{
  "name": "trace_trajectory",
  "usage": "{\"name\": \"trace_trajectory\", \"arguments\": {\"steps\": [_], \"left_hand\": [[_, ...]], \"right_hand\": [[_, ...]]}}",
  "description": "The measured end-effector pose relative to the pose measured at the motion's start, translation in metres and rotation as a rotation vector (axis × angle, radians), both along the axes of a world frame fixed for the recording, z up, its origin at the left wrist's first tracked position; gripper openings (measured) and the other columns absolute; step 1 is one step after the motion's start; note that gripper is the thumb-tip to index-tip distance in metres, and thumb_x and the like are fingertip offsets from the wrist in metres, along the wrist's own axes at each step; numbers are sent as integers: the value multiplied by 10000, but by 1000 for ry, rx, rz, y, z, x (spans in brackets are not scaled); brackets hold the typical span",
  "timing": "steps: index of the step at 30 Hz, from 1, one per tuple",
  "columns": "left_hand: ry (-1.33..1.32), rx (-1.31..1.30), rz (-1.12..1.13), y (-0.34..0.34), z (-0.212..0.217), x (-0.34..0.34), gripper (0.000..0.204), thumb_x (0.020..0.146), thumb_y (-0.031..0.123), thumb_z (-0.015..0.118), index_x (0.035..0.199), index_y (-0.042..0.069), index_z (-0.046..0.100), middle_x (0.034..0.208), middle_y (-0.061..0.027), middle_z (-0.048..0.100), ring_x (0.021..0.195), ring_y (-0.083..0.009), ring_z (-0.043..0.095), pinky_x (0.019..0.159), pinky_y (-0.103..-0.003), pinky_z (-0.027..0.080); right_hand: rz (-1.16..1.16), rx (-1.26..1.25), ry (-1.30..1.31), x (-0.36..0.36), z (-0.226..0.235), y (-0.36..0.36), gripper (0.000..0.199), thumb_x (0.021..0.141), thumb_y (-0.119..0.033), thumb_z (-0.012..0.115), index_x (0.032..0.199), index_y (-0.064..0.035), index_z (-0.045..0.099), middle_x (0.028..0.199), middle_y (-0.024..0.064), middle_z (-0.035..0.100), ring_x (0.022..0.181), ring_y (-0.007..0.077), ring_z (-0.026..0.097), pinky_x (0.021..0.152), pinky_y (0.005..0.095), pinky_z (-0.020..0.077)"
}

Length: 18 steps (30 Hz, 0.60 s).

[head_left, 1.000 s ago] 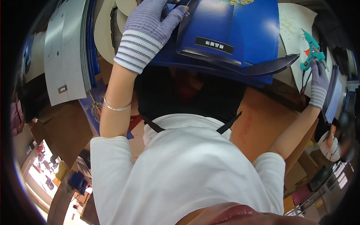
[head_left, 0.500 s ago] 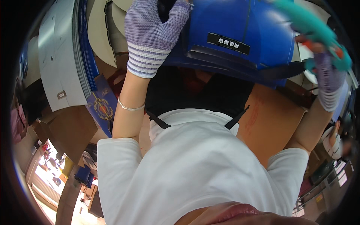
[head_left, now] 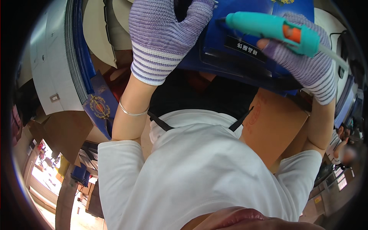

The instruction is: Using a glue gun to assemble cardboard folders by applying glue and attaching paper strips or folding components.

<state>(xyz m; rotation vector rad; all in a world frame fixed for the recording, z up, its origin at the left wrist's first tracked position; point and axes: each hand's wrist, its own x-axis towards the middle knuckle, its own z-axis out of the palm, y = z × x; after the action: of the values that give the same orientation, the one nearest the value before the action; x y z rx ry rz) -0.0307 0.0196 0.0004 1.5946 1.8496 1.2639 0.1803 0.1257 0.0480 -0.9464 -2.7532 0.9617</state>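
In my right hand (head_left: 303, 65), in a purple-and-white striped glove with a bare thumb tip, is a teal hot glue gun (head_left: 260, 26) with an orange part. Its dark nozzle points left over a glossy blue card package (head_left: 218, 42), and a pale glue stick (head_left: 333, 55) sticks out of its back. On the package is a black label (head_left: 245, 46). My left hand (head_left: 163, 34), gloved alike, grips the package's left side with the thumb along it; its other fingers run past the top edge and are hidden.
Left of me stand a stack of blue-edged sheets (head_left: 76, 50), a grey panel (head_left: 51, 65) and a blue card with a gold emblem (head_left: 100, 107). A brown cardboard box (head_left: 272, 126) is low on the right. Another person (head_left: 337, 143) is at the far right.
My right hand has swung the glue gun leftward and inward, from the right side to over the blue package. My left hand and the package have shifted slightly right.
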Motion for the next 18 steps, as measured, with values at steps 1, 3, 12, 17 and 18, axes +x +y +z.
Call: {"name": "trace_trajectory", "arguments": {"steps": [1,3,12,17,18], "left_hand": [[6,6,31,0,0,1,338,844,100,656,1148,-30,586,983,-146,629,895,-213,633,817,-306,507],[18,23,94,1,1,5,336,843,99,656,1146,-29,586,982,-148,627,894,-220,634,822,-309,507],[1,36,158,3,4,11,337,831,96,662,1136,-29,587,972,-149,619,900,-237,633,822,-312,503],[34,31,144,3,5,11,333,822,83,659,1128,-32,590,950,-156,608,879,-253,626,813,-318,496],[43,34,142,4,6,12,332,821,81,659,1126,-33,592,947,-158,606,875,-256,625,812,-320,495]], "right_hand": [[-51,-69,5,3,3,4,393,789,-365,817,1018,-64,716,817,45,701,715,139,657,660,256,525],[-30,-315,151,6,3,5,381,782,-361,824,976,-52,712,799,51,686,710,145,646,635,263,507],[142,100,-60,11,-11,-1,253,823,-291,798,946,-85,717,810,41,699,739,176,686,679,292,545],[-67,-48,68,9,-4,6,269,823,-266,799,978,-62,719,848,52,711,775,155,672,719,296,539],[63,-54,98,6,-2,4,288,803,-289,810,947,-57,721,842,61,703,758,175,656,715,310,526]]}}
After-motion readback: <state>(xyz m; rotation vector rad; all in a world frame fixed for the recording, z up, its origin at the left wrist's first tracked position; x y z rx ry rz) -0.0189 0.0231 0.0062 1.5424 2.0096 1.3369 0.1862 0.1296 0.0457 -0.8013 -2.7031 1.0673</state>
